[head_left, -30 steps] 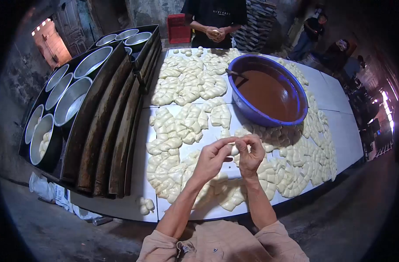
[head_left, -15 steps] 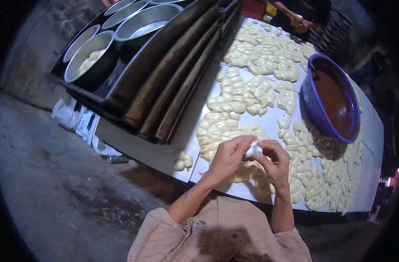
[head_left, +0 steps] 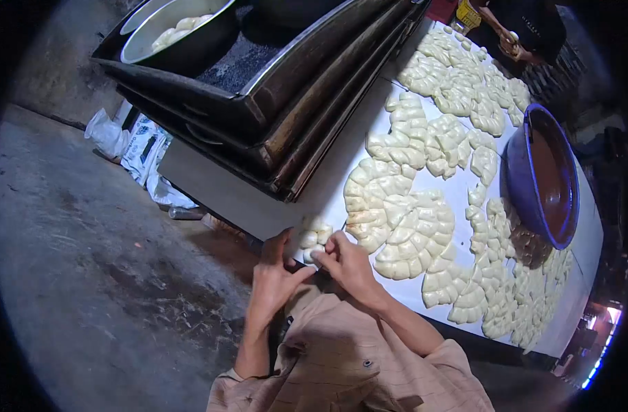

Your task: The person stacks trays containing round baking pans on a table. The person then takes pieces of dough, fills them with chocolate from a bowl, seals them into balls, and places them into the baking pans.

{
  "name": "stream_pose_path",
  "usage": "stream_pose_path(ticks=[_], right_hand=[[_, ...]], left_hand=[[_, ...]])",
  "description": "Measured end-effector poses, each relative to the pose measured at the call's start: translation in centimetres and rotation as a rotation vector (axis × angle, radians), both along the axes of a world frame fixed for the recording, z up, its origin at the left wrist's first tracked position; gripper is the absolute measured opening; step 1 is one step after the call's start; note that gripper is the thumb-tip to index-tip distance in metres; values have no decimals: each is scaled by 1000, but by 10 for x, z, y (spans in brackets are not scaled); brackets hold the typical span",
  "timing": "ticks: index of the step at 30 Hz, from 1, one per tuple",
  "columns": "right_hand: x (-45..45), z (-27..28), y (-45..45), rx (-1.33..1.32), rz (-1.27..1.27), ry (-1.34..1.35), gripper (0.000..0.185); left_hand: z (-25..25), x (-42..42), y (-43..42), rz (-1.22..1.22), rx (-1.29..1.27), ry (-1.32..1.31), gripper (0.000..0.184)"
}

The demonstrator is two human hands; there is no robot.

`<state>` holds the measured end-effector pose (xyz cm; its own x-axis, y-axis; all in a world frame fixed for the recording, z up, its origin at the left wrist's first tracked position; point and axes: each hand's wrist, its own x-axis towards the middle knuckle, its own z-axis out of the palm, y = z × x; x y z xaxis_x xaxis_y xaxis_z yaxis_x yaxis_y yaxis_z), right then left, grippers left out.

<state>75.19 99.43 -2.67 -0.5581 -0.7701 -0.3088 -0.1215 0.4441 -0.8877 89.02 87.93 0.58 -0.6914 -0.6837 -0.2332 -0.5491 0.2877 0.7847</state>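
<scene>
A small cluster of pale dough balls (head_left: 315, 231) lies near the table's front edge. My right hand (head_left: 351, 271) pinches a dough ball (head_left: 310, 255) at the near end of this cluster, thumb and fingertips against it. Just left of it, my left hand (head_left: 272, 278) has its thumb and fingers spread, with nothing visible in it. To the right of my hands spreads a large mass of dough pieces (head_left: 413, 223), pressed side by side in rows.
Dark stacked trays (head_left: 259, 147) stand at the left, with metal pans (head_left: 211, 24) on top; one contains dough (head_left: 182, 31). A purple basin (head_left: 520, 161) of brown filling (head_left: 553, 182) sits at the right. Another person's hands (head_left: 513, 48) hold something small across the table.
Both hands have moved left and down from above the dough mass to the small cluster, bringing the dough ball there. My left hand has come away from it. The view has shifted.
</scene>
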Motion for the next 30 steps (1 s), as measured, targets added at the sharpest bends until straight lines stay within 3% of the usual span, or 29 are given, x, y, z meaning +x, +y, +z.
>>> stream_pose_path(ticks=[1, 3, 4, 5, 8, 10, 12, 14, 16, 17, 20, 22, 23, 26, 27, 29, 30], right_hand=[[0, -3, -3, -15, 30, 99, 27], [-3, -10, -6, -48, 85, 300, 28], [-5, -10, -5, -49, 118, 315, 29], [-9, -9, -2, -46, 144, 334, 31], [-33, -2, 20, -71, 179, 248, 33], [-55, 25, 47, -45, 65, 180, 33], [-85, 40, 86, -9, -238, 99, 30], [-115, 41, 130, 116, -580, 368, 30], [-143, 44, 169, 179, -789, 429, 30], [-155, 39, 183, 216, -777, 506, 34], [-189, 20, 208, 365, -660, 763, 47], [-206, 12, 204, 511, -480, 975, 56], [-210, 14, 196, 552, -440, 916, 57], [-225, -3, 191, 530, -401, 848, 48], [-228, -5, 195, 456, -395, 900, 36], [-231, -10, 205, 244, -559, 501, 27], [-233, -11, 210, 138, -626, 300, 23]], left_hand=[[-19, -3, 5, -2, -189, 52, 61], [-37, -6, 15, 35, -64, 28, 52], [-41, -8, 18, 43, -3, 18, 47], [-38, -12, 21, -11, -118, 84, 35], [-48, -13, 24, -66, -173, 151, 30], [-57, -12, 26, -15, -57, 119, 29], [-24, -22, 28, -26, -3, 96, 33], [-17, -21, 19, -121, -37, 78, 37], [-3, -28, 20, -12, -12, 88, 36], [19, -38, 17, 7, -18, -61, 36], [19, -73, 16, -211, -296, 227, 32], [37, -112, 32, -382, -216, 171, 31], [39, -135, 40, -531, -322, 308, 32], [32, -191, 75, -720, -155, 328, 30], [28, -208, 83, -782, -147, 336, 30], [17, -242, 101, -830, -78, 245, 31], [2, -260, 107, -854, -104, 325, 31]])
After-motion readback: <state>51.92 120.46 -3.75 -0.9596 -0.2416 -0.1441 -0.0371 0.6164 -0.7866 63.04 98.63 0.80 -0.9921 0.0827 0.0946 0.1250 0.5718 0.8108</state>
